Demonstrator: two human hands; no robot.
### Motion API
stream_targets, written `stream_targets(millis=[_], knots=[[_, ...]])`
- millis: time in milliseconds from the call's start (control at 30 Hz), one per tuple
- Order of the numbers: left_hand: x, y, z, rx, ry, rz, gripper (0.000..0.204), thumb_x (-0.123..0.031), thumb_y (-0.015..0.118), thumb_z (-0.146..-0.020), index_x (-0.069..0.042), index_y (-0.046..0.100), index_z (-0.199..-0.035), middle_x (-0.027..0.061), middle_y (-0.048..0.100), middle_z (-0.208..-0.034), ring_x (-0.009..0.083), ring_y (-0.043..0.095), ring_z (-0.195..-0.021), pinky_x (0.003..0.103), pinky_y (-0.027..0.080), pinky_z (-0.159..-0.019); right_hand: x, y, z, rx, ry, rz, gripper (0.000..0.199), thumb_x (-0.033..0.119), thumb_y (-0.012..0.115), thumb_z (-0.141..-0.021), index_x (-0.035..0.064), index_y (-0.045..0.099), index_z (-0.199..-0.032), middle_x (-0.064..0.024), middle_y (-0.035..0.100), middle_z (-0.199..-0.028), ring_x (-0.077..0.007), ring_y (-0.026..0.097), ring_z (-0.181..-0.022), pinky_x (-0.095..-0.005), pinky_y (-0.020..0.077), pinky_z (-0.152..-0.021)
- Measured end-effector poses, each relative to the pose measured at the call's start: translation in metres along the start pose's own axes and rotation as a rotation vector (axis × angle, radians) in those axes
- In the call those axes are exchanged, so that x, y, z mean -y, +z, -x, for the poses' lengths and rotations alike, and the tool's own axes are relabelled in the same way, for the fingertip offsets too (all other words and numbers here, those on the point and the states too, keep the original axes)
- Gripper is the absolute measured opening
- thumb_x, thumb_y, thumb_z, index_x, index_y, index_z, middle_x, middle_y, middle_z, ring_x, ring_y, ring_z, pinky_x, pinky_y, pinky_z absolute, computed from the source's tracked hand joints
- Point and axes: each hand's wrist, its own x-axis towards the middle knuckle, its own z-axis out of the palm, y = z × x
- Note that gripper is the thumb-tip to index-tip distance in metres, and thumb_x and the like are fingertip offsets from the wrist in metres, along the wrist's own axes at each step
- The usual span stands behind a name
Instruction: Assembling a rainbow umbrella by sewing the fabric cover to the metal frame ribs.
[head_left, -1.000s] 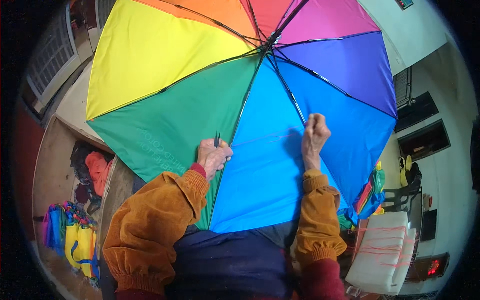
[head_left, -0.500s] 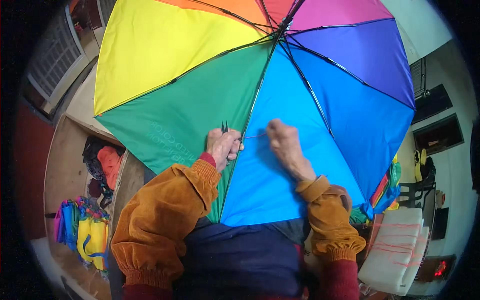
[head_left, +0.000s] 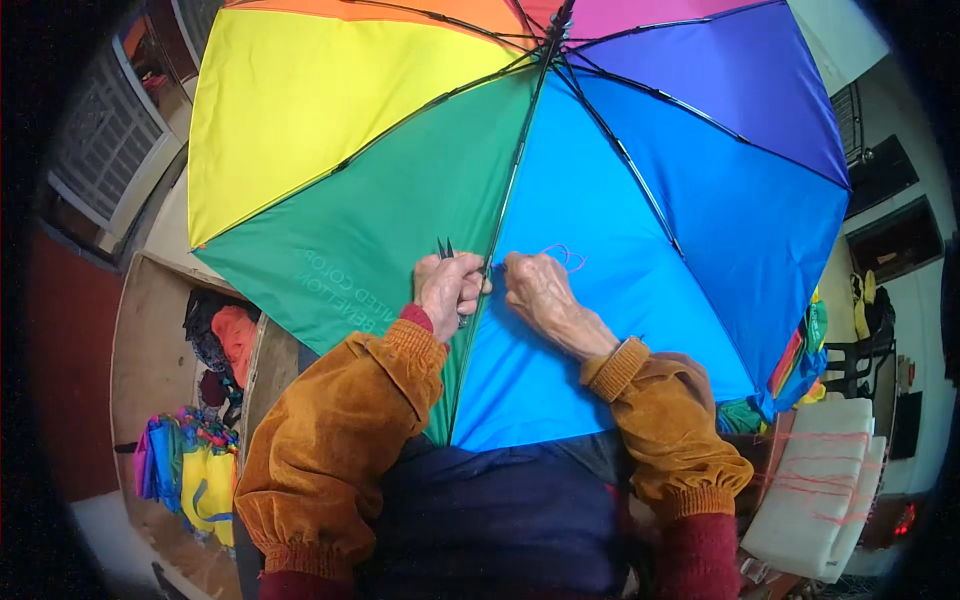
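Pale walls curved along the right of the room, and a barred window [head_left: 105, 165] stood at the far left. Below that window a wooden bin [head_left: 150, 340] held dark and coral cloth [head_left: 234, 340], with a bundle of many-coloured fabric [head_left: 207, 485] nearer the person. On the right lay a white block [head_left: 812, 485] crossed by pinkish-red strands, just below another colourful bundle [head_left: 800, 355].

An opened rainbow umbrella [head_left: 630, 310] filled the middle, its inner side facing up, its near edge over the person's dark-clothed lap [head_left: 500, 520]. Black ribs [head_left: 622, 150] met at a hub [head_left: 553, 42] near the top.

The left hand [head_left: 450, 290] was closed around dark pointed snips [head_left: 445, 248], their tips sticking up above the fist, its fingers touching the rib between the green and blue panels. Just beside it, the right hand [head_left: 545, 300] lay over the blue panel, fingers pinched narrow; whether they gripped anything could not be told. A loop of pink thread [head_left: 575, 258] curled just above its knuckles. Both forearms wore brown corduroy covers [head_left: 340, 430] with gathered cuffs.
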Motion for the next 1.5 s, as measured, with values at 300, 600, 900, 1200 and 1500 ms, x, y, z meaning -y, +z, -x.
stream_targets(millis=[300, 600, 900, 1200, 1500], knots=[[0.001, 0.001, -0.001, 0.034, 0.003, 0.012, 0.008, -0.01, 0.056, -0.082, -0.003, 0.053, -0.077, 0.0029, 0.051, -0.06, 0.0045, 0.037, -0.042, 0.02, 0.026, -0.034, -0.007, 0.008, -0.005, -0.012, -0.129, -0.074, 0.007, 0.0, 0.055, -0.064, -0.0021, 0.052, -0.07, -0.0235, 0.056, -0.064, -0.0406, 0.057, -0.064, -0.0476, 0.044, -0.054], [0.005, 0.003, 0.01, 0.007, 0.152, 0.012, 0.009, -0.015, 0.055, -0.086, -0.01, 0.049, -0.083, -0.0005, 0.044, -0.057, 0.0057, 0.038, -0.042, 0.021, 0.028, -0.034, 0.014, 0.008, -0.009, -0.157, 0.22, -0.615, 0.008, -0.001, 0.049, -0.076, -0.0015, 0.053, -0.082, -0.0226, 0.057, -0.064, -0.0399, 0.057, -0.056, -0.0432, 0.0428, -0.045], [0.006, 0.016, 0.014, -0.052, 0.218, -0.081, 0.015, -0.023, 0.054, -0.087, -0.011, 0.044, -0.084, 0.0, 0.043, -0.056, 0.0084, 0.04, -0.041, 0.023, 0.03, -0.033, -0.015, 0.021, -0.014, -0.308, -0.207, 0.053, 0.013, 0.012, 0.055, -0.083, 0.0004, 0.052, -0.089, -0.0212, 0.058, -0.063, -0.0338, 0.056, -0.051, -0.0417, 0.0414, -0.043], [0.014, 0.002, -0.002, 0.117, 0.256, -0.19, 0.016, -0.01, 0.061, -0.079, -0.008, 0.048, -0.088, 0.0028, 0.051, -0.061, 0.0097, 0.041, -0.043, 0.024, 0.031, -0.036, 0.031, -0.042, -0.029, -0.225, 0.397, -1.247, 0.018, 0.017, 0.054, -0.088, 0.0042, 0.05, -0.077, -0.0058, 0.05, -0.057, -0.015, 0.05, -0.044, -0.03, 0.0392, -0.038], [0.018, 0.007, -0.009, 0.124, 0.737, -0.736, 0.013, -0.008, 0.061, -0.076, -0.003, 0.051, -0.082, 0.0041, 0.048, -0.06, 0.0125, 0.048, -0.049, 0.027, 0.041, -0.045, 0.041, -0.13, -0.041, -0.404, 0.128, -1.364, 0.013, 0.013, 0.057, -0.086, 0.0042, 0.055, -0.077, 0.001, 0.042, -0.056, -0.0071, 0.035, -0.043, -0.0232, 0.0345, -0.039]])
